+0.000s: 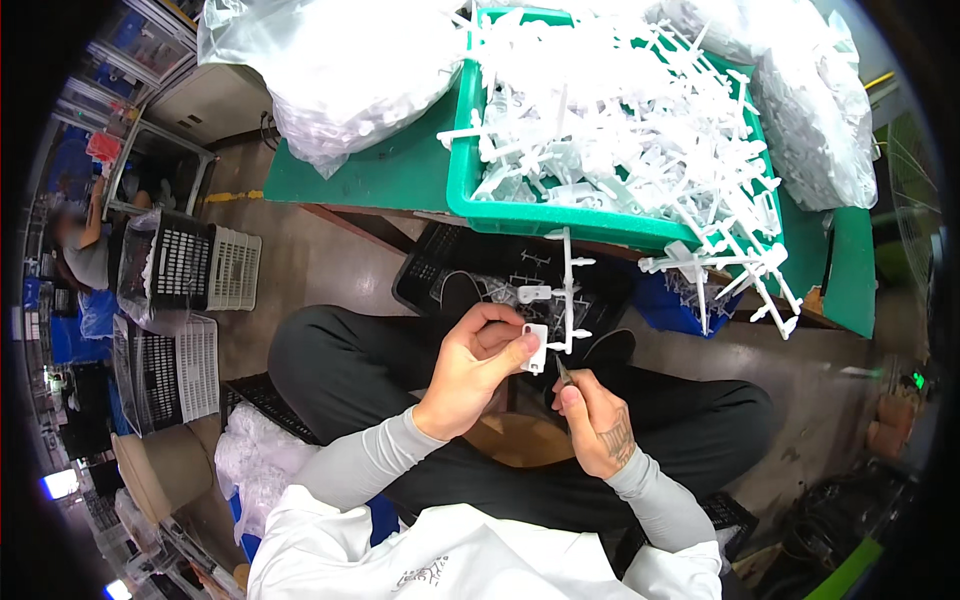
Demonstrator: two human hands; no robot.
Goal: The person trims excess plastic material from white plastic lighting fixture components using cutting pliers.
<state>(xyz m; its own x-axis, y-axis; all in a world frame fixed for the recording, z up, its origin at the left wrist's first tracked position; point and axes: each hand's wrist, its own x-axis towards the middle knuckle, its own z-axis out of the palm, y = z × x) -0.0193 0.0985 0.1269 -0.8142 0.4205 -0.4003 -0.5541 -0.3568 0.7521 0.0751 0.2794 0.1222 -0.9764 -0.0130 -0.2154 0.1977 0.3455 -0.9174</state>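
Note:
My left hand [470, 370] pinches a small flat white plastic piece [534, 348] between thumb and fingers. This piece is joined to a white plastic sprue [569, 290], which stands away from me and carries a second white piece [534, 294] on its left side. My right hand [592, 420] is closed round a thin, pointed dark metal tool [564, 372]. Its tip is just below the sprue's near end, close to the held piece; the rest is hidden in my fingers, so its exact kind is unclear.
A green tray [560, 218] heaped with white sprues [620, 120] stands on a green table [350, 185]. Filled clear bags [340, 90] flank it. Beneath are a black crate [430, 270] and a blue bin [670, 310]. A person [88, 245] is at far left, beyond stacked crates [180, 265].

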